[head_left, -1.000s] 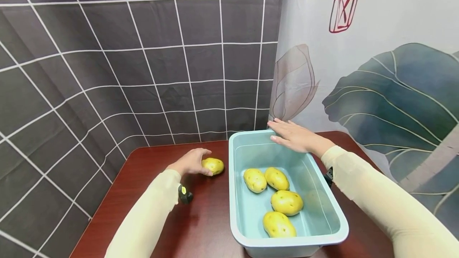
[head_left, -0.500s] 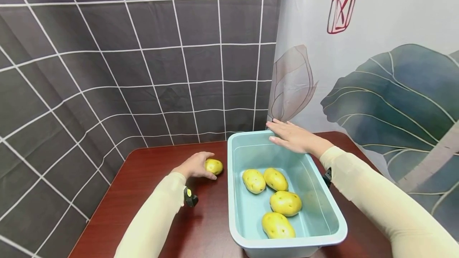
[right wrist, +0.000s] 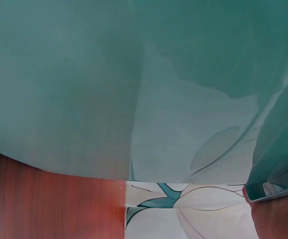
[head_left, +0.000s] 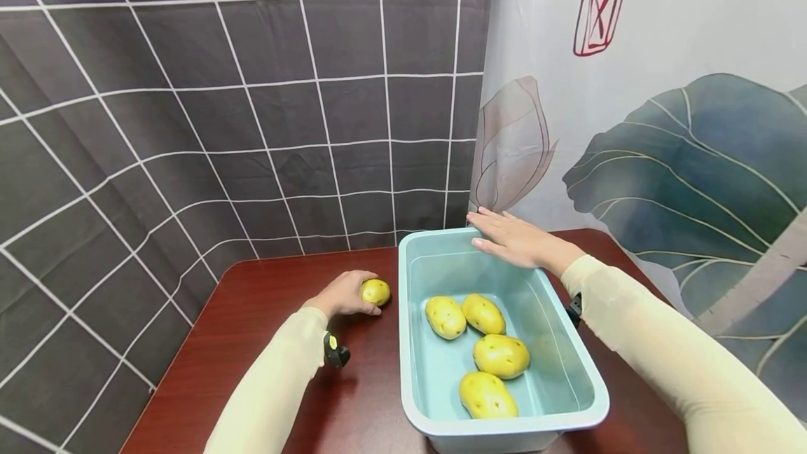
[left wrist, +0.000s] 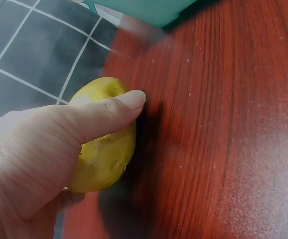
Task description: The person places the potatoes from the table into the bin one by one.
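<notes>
My left hand (head_left: pixel 343 294) is at a yellow potato (head_left: pixel 375 292) on the table, left of a light blue tub (head_left: pixel 412 412). In the left wrist view the thumb (left wrist: pixel 106 113) lies across this potato (left wrist: pixel 104 162) and the fingers go round its other side, partly hidden behind it. My right hand (head_left: pixel 513 238) rests with straight fingers on the tub's far right rim. Inside the tub lie several more potatoes (head_left: pixel 502 356) on the bottom. The right wrist view is mostly filled by the tub's outer wall (right wrist: pixel 74 99).
The dark red wooden table (head_left: pixel 252 314) has its far edge against a grey curtain (head_left: pixel 284 118) with white grid lines. To the right hangs a white curtain (head_left: pixel 536 26) with leaf prints. High tub walls stand between the two hands' sides.
My left hand has shifted slightly to the right and its thumb and fingers have come in round the potato. The right hand keeps its place on the tub's rim.
</notes>
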Motion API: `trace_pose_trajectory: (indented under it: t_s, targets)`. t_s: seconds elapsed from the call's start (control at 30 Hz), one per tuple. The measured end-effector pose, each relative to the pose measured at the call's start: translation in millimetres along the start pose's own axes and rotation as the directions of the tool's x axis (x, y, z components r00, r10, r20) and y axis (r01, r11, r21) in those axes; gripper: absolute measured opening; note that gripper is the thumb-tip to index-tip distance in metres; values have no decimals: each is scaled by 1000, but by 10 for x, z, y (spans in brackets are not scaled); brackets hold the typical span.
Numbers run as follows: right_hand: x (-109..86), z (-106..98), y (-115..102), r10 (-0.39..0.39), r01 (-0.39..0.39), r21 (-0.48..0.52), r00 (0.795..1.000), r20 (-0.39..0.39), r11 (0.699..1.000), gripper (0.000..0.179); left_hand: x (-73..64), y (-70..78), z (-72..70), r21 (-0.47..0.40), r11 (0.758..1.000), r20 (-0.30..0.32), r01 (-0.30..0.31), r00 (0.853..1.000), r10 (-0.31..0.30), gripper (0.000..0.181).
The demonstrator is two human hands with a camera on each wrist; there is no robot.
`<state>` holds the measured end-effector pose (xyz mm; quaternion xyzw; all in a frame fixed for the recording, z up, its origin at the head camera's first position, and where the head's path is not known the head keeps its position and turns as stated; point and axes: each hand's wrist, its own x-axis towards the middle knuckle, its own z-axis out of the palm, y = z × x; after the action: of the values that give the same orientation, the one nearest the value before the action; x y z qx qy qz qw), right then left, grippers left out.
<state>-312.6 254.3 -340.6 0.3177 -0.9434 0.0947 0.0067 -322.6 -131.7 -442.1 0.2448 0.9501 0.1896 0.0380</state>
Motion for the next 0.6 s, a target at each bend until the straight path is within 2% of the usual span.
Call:
trace_pose_trajectory:
  t_s: [0.33, 0.6]
  targets:
    - [-2, -14, -11, 8, -8, 1, 1000, 11, 1000, 70, -132, -70, 19, -20, 999, -25, 33, 999, -34, 77]
    - [0, -18, 1, 7, -7, 14, 1000, 14, 1000, 69, -323, -120, 39, -32, 998, -59, 49, 997, -50, 79]
